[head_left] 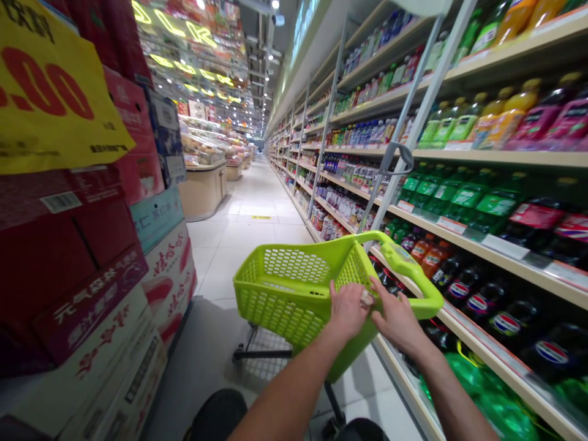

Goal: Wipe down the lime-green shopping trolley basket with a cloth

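Note:
A lime-green plastic shopping cart (285, 306) stands in front of me, angled across the aisle. Its perforated basket has nothing visible inside. My left hand (349, 309) is closed over the near rim of the basket, its fingers curled. A small whitish thing shows by its fingers; I cannot make out what it is. Close beside it, my right hand (397, 315) grips the same rim nearer the handle, fingers partly bent. The green push handle (427, 291) curves out to the right, with neither hand on it.
Shelves of soda bottles (487, 196) line the right side, close to the cart. Stacked drink cartons (160, 269) rise on the left beneath a yellow price sign (55, 98). Ahead, a pale tiled aisle (252, 226) runs past rounded display counters (202, 190).

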Demonstrator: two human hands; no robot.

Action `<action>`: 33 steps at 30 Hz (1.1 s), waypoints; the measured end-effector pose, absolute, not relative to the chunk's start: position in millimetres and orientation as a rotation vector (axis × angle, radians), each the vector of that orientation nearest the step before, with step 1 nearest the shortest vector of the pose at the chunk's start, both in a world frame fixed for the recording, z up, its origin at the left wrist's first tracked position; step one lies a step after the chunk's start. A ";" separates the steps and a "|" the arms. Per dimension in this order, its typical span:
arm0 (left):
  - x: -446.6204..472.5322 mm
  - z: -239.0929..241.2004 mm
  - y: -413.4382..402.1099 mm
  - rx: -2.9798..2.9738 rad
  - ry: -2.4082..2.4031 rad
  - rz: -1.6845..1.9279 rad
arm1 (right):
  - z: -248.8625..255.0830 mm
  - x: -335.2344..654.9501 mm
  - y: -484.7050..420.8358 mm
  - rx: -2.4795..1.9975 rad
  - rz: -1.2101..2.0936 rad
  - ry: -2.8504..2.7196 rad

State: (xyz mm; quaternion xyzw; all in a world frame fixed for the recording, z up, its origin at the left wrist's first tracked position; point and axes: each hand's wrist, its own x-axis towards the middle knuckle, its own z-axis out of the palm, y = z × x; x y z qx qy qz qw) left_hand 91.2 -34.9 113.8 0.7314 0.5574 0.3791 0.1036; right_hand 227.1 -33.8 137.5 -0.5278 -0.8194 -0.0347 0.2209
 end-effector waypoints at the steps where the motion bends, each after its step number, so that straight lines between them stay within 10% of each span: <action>1: 80.7 108.7 -32.5 2.221 1.655 1.101 | 135.4 229.4 -31.9 -1.452 -0.131 -2.221; 23: -121.5 38.8 -37.7 2.025 2.271 1.133 | 99.3 216.7 -29.5 -1.179 -0.605 -2.088; 33: -65.2 36.6 -36.2 2.356 1.908 1.095 | 92.7 215.9 -24.0 -1.029 -0.684 -2.072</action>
